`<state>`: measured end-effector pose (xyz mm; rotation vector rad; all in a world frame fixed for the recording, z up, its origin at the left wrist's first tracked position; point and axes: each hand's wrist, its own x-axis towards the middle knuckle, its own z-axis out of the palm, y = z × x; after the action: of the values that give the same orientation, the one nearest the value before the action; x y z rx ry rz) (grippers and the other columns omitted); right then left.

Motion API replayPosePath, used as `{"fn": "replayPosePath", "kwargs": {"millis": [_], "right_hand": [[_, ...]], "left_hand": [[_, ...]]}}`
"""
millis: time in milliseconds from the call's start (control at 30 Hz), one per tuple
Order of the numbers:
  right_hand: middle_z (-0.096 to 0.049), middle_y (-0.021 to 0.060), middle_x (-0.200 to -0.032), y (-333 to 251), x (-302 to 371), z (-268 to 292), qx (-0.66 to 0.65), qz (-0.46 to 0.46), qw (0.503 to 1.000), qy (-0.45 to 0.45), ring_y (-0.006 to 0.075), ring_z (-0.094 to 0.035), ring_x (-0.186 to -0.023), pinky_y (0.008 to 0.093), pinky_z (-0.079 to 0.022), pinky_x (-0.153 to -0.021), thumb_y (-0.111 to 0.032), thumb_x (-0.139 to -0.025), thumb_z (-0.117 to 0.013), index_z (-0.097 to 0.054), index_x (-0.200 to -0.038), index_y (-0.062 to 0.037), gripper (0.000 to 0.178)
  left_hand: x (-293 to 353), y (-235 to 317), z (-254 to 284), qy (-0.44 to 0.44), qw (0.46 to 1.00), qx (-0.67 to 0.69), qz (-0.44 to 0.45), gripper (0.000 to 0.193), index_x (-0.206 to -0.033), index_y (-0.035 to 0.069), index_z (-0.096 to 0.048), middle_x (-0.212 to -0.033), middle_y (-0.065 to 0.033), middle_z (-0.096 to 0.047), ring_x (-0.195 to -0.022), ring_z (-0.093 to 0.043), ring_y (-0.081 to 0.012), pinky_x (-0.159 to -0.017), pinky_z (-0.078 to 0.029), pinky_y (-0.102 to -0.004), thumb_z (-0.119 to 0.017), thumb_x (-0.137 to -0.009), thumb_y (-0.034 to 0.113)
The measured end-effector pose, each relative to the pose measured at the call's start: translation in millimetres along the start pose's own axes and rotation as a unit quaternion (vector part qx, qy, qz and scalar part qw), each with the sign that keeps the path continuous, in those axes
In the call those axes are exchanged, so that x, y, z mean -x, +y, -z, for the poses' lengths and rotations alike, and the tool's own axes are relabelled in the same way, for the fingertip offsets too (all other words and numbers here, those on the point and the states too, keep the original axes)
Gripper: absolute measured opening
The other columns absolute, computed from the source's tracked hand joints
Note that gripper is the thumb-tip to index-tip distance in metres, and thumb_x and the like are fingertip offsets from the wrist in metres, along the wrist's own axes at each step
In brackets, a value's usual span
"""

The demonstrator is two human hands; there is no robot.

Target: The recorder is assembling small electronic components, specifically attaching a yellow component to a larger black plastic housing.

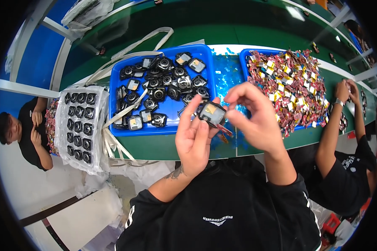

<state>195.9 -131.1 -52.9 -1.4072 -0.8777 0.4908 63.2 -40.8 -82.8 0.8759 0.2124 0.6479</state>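
Two bare hands meet just above the centre of the frame, over the lower right corner of a blue tray (155,133). The left hand (192,142) grips a square black casing (212,113) between thumb and fingers, its grey inner face with a yellowish patch turned up. A thin reddish strip (225,130) hangs at the casing's lower right edge. The right hand (255,121) is bent close to the casing's right edge, index finger and thumb near each other; whether they pinch anything cannot be told.

Loose black casings (156,93) fill much of the blue tray, with blue floor showing between them. A pale strap (165,30) loops above its upper edge. Right of centre, a second blue tray (264,51) is heaped past its rim with red, white and yellow pieces (289,88). Scraps of blue film (228,73) lie in the gap between the trays.

Below the first tray, a narrow band of green table (163,146) leaves slight room before the person's black top. At the left, a clear plastic tray (62,125) holding rows of casings sits near the first tray's left edge.
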Motion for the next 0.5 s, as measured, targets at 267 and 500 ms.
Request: {"fn": "replayPosePath", "kwargs": {"millis": [267, 500], "right_hand": [[-0.069, 0.0078, -0.094, -11.0, 21.5, 1.3, 0.033, -0.065, 0.996, -0.054, 0.0135, -0.068, -0.082, 0.0264, -0.054, -0.076, 0.003, -0.082, -0.072, -0.064, -0.104, 0.0018, 0.024], [-0.066, 0.0031, -0.093, -8.0, 21.6, 5.9, -0.165, -0.122, 0.978, -0.033, 0.0044, -0.061, -0.083, 0.019, -0.049, -0.073, 0.007, -0.088, -0.063, -0.064, -0.107, 0.0034, 0.02]], "left_hand": [[-11.7, 3.0, 12.5, 0.015, 0.998, -0.05, -0.017, 0.035, -0.136, -0.002, -0.046, -0.135, -0.019, -0.052, -0.12, -0.056, -0.0215, -0.1, -0.048, -0.0338, -0.041, -0.102, 0.003], [-24.2, 28.5, 17.5, -0.167, 0.865, -0.439, -0.18, 0.041, -0.119, -0.001, -0.066, -0.129, -0.0227, -0.058, -0.11, -0.065, -0.0309, -0.088, -0.053, -0.0332, -0.058, -0.081, -0.015]]}}
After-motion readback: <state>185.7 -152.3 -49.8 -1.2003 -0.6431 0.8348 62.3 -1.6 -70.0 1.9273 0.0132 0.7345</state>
